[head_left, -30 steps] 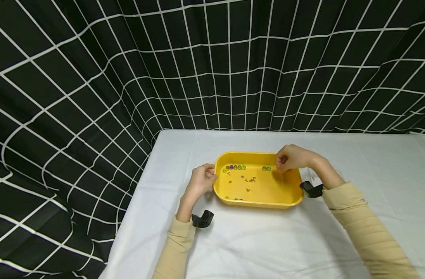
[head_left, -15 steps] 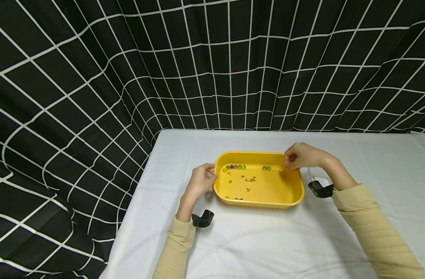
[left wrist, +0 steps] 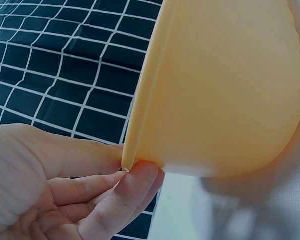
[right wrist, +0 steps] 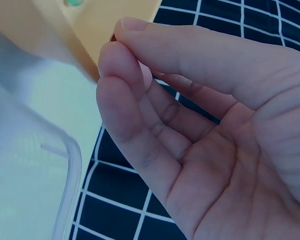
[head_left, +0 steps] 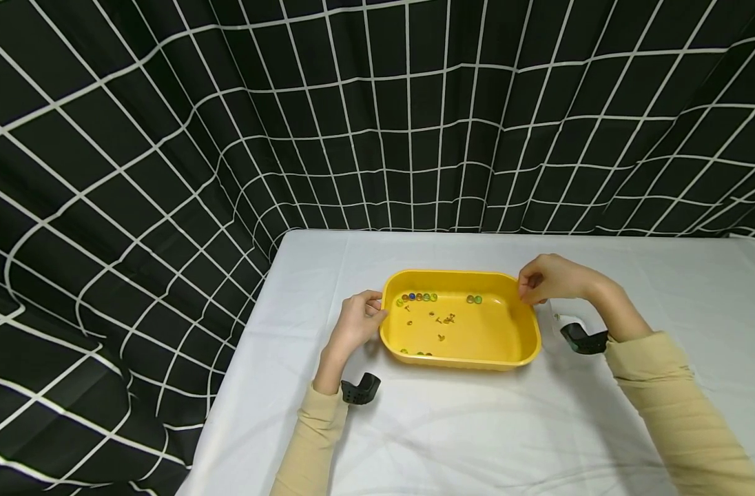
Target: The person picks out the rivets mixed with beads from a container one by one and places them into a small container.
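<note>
A yellow tray [head_left: 458, 362] stands on the white cloth. Inside it lie several glass marbles [head_left: 426, 297] and several small brass tacks [head_left: 447, 320]. At the tray's left end my left hand [head_left: 355, 320] pinches the rim; the left wrist view shows thumb and fingers on either side of it. My right hand [head_left: 554, 277] is just over the tray's right rim. In the right wrist view its thumb and fingertip pinch a small brown tack-like piece [right wrist: 113, 37], of which only a sliver shows.
A clear plastic box [right wrist: 74, 160] stands to the right of the tray, partly behind my right wrist in the head view. Black cloth with a white grid [head_left: 415, 138] hangs behind the table and down its left side.
My right hand has moved rightwards, from inside the tray to over its right rim, fingers still pinched together. The left hand and the tray stay in place.
</note>
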The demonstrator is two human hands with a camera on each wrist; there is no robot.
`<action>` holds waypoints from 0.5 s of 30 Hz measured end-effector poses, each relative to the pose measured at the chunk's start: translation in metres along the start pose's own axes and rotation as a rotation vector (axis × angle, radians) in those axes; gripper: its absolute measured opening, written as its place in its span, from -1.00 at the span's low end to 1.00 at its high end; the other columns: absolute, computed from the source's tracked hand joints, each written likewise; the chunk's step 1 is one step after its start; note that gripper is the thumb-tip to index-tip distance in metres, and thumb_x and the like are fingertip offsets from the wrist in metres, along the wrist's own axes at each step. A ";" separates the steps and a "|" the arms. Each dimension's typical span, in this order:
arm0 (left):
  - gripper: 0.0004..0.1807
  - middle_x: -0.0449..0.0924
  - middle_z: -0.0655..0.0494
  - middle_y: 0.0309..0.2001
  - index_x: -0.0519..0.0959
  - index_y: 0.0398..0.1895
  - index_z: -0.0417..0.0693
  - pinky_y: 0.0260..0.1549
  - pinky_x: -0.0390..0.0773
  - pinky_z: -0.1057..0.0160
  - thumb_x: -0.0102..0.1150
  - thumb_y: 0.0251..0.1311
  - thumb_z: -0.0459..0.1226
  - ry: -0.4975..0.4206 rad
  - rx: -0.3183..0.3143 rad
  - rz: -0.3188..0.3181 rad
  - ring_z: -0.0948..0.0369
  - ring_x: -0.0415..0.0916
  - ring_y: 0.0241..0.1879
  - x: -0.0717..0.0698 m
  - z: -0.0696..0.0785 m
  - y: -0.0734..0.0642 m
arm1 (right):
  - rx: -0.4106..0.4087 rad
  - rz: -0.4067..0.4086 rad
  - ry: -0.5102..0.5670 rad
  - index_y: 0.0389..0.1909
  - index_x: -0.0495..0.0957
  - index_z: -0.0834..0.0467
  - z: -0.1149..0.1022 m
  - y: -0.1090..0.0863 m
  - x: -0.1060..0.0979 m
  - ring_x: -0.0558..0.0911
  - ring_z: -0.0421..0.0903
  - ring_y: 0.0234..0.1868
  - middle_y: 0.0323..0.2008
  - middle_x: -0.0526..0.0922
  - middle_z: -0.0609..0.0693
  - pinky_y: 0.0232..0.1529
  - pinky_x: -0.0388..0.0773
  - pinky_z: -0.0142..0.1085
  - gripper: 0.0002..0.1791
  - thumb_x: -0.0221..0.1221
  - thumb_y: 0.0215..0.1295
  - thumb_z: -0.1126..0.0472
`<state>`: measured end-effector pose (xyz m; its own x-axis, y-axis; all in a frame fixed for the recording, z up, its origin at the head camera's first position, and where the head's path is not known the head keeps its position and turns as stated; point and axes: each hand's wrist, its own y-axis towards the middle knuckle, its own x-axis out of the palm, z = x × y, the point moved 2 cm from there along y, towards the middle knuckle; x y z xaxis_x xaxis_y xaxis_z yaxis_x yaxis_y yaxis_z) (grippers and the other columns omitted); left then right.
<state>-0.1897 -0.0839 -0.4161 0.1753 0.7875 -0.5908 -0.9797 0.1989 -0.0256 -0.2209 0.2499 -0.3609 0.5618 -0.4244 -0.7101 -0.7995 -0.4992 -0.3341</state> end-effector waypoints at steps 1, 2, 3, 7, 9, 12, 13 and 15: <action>-0.63 0.54 -0.08 -0.29 0.47 0.03 -0.41 -0.33 0.57 0.30 0.16 0.14 -0.43 0.001 0.001 0.000 0.11 0.54 -0.29 0.000 0.000 0.000 | 0.004 0.000 0.006 -0.49 0.51 0.26 0.001 -0.001 0.000 0.44 -0.11 -0.51 -0.56 0.49 -0.03 -0.47 0.49 -0.35 -0.93 0.22 0.07 0.40; -0.63 0.54 -0.08 -0.29 0.47 0.03 -0.42 -0.33 0.57 0.30 0.16 0.14 -0.43 0.001 0.001 0.000 0.11 0.54 -0.30 0.000 0.000 0.000 | 0.007 0.000 0.011 -0.48 0.51 0.27 0.001 -0.002 -0.001 0.45 -0.10 -0.51 -0.56 0.50 -0.02 -0.47 0.49 -0.35 -0.94 0.22 0.07 0.41; -0.63 0.54 -0.08 -0.29 0.47 0.03 -0.42 -0.34 0.57 0.30 0.16 0.14 -0.43 0.001 0.000 0.000 0.11 0.54 -0.30 0.000 0.000 0.000 | 0.010 0.002 0.018 -0.47 0.51 0.28 0.002 -0.003 -0.002 0.45 -0.10 -0.51 -0.56 0.50 -0.02 -0.47 0.50 -0.34 -0.94 0.21 0.07 0.41; -0.63 0.54 -0.08 -0.28 0.46 0.03 -0.42 -0.34 0.57 0.30 0.15 0.15 -0.43 -0.006 -0.008 -0.004 0.11 0.54 -0.30 0.000 0.000 0.000 | 0.019 0.011 0.024 -0.46 0.52 0.29 0.003 -0.009 -0.004 0.44 -0.09 -0.51 -0.57 0.50 -0.01 -0.47 0.49 -0.33 -0.95 0.21 0.07 0.40; -0.63 0.54 -0.09 -0.28 0.47 0.03 -0.42 -0.34 0.57 0.30 0.15 0.15 -0.43 -0.008 -0.010 -0.003 0.12 0.54 -0.30 0.000 0.001 0.000 | 0.022 0.016 0.019 -0.47 0.52 0.28 0.004 -0.011 -0.005 0.43 -0.10 -0.52 -0.58 0.48 -0.01 -0.48 0.47 -0.34 -0.95 0.22 0.07 0.40; -0.63 0.54 -0.09 -0.28 0.47 0.03 -0.42 -0.35 0.57 0.30 0.16 0.14 -0.43 -0.015 -0.009 0.000 0.12 0.54 -0.30 0.000 0.001 -0.001 | 0.027 0.023 0.012 -0.49 0.52 0.25 0.006 -0.013 -0.005 0.42 -0.12 -0.53 -0.60 0.47 -0.03 -0.50 0.43 -0.37 -0.94 0.23 0.07 0.39; -0.63 0.54 -0.09 -0.28 0.47 0.03 -0.43 -0.35 0.57 0.30 0.16 0.14 -0.44 -0.016 -0.007 0.002 0.12 0.54 -0.31 0.000 0.001 -0.001 | 0.030 0.025 0.011 -0.50 0.52 0.24 0.007 -0.013 -0.005 0.41 -0.12 -0.53 -0.61 0.46 -0.03 -0.50 0.43 -0.37 -0.94 0.23 0.07 0.39; -0.63 0.53 -0.09 -0.29 0.47 0.03 -0.43 -0.36 0.57 0.30 0.16 0.14 -0.44 -0.018 -0.002 0.001 0.12 0.54 -0.32 0.000 0.002 -0.001 | 0.036 0.024 0.014 -0.50 0.52 0.24 0.008 -0.015 -0.005 0.41 -0.12 -0.53 -0.60 0.46 -0.03 -0.50 0.42 -0.38 -0.93 0.23 0.07 0.39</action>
<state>-0.1886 -0.0835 -0.4146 0.1761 0.7981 -0.5763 -0.9801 0.1968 -0.0271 -0.2139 0.2657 -0.3576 0.5447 -0.4464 -0.7099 -0.8200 -0.4609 -0.3394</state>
